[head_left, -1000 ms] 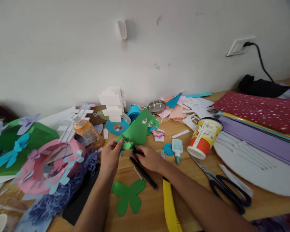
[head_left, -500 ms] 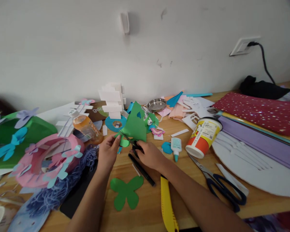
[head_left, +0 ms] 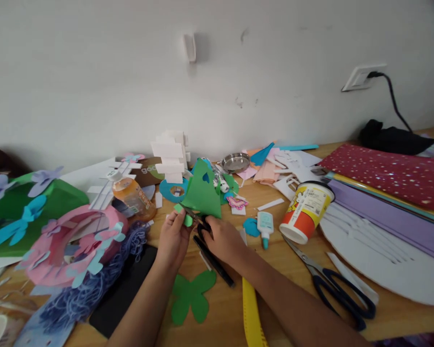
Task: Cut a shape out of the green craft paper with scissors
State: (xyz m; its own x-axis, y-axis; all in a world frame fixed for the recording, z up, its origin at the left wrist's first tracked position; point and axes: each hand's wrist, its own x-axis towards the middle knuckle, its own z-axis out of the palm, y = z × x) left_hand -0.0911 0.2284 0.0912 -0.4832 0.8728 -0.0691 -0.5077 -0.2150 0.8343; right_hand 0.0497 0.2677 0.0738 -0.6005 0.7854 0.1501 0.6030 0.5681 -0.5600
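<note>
In the middle of the table my left hand (head_left: 173, 237) pinches a small green paper piece (head_left: 188, 220) between thumb and fingers. My right hand (head_left: 224, 239) is closed around the black handles of a pair of scissors (head_left: 201, 224), whose blades lie at the edge of that piece. Just behind the blades stands a larger green paper sheet (head_left: 203, 196) with a dark heart-shaped mark; whether it joins the small piece I cannot tell. Below the hands, a green paper butterfly (head_left: 194, 294) lies flat, near a black marker pen (head_left: 217, 266).
On the right are a glue bottle (head_left: 265, 226), a tilted paper cup (head_left: 307, 212) and larger scissors (head_left: 332, 284). To the left lie an orange drink bottle (head_left: 134, 197), a pink paper ring (head_left: 75, 246) and blue yarn (head_left: 104, 270). A yellow cutter (head_left: 251, 313) lies near the front.
My left hand has turned and come nearer the scissors, and the small green piece has rotated with it. The larger green sheet leans differently. The whole view has shifted slightly.
</note>
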